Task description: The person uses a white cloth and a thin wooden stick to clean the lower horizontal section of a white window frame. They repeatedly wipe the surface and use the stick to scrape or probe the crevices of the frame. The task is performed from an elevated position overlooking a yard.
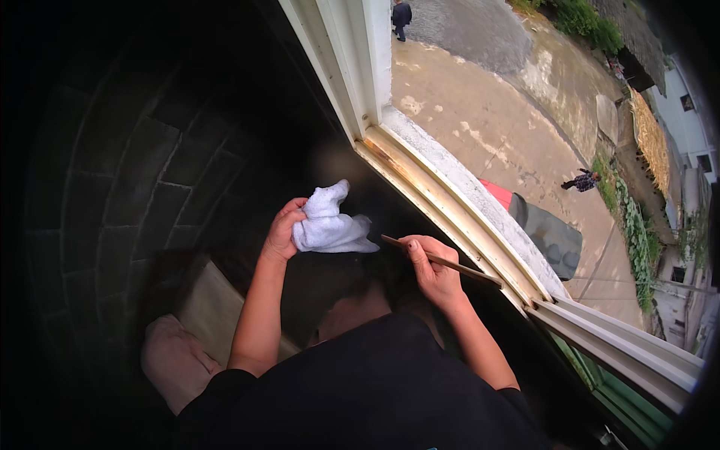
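Gathered in my left hand [284,229] is a white terry cloth [332,222], bunched up with loose folds hanging towards the right. My right hand [436,273] grips a thin, flat brown stick [472,272], probably wood, between thumb and fingers. One end of the stick points at the cloth, with a small gap between them. Its other end overlaps the inner edge of the window's sill track [444,211] in the view; I cannot tell whether they touch. Brown stains mark the track's upper corner.
A white window frame [343,62] borders the opening. Green-edged glass [624,399] stands at lower right. Outside, far below, are a paved yard [450,112], a red vehicle with a grey cover [545,233] and two people. Dark tiled floor [146,146] and a pinkish cloth-like bundle [174,354] lie left.
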A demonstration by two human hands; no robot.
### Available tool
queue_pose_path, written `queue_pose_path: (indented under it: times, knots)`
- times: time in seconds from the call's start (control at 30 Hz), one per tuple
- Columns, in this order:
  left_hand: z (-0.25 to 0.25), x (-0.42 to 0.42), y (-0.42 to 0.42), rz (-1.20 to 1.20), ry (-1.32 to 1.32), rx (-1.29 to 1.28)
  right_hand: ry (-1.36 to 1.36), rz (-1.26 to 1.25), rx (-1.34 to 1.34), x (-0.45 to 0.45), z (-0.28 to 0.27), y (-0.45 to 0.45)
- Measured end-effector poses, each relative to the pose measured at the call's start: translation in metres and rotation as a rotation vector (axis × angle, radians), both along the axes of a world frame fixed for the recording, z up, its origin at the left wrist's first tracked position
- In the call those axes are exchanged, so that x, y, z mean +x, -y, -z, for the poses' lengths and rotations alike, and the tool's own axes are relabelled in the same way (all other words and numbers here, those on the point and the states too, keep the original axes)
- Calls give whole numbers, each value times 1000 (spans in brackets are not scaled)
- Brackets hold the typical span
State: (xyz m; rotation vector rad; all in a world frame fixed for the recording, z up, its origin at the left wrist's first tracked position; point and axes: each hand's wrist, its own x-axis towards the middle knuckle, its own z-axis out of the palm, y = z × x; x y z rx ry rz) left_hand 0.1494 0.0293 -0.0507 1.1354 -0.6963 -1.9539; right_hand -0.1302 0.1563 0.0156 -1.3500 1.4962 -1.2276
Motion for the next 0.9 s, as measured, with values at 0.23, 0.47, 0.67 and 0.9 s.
queue_pose_path:
  times: [0.23, 0.47, 0.67, 0.9]
  knots:
    - [44, 0, 4, -55, 441, -76, -199, -25, -124, 44, 27, 19]
    - [15, 4, 3, -33, 133, 41, 7, 26, 38, 84, 65, 56]
    - [-11, 15, 7, -60, -84, 13, -35, -167, 279, 107, 73, 74]
    - [16, 35, 14, -142, 194, -68, -80, 62, 3, 98, 64, 72]
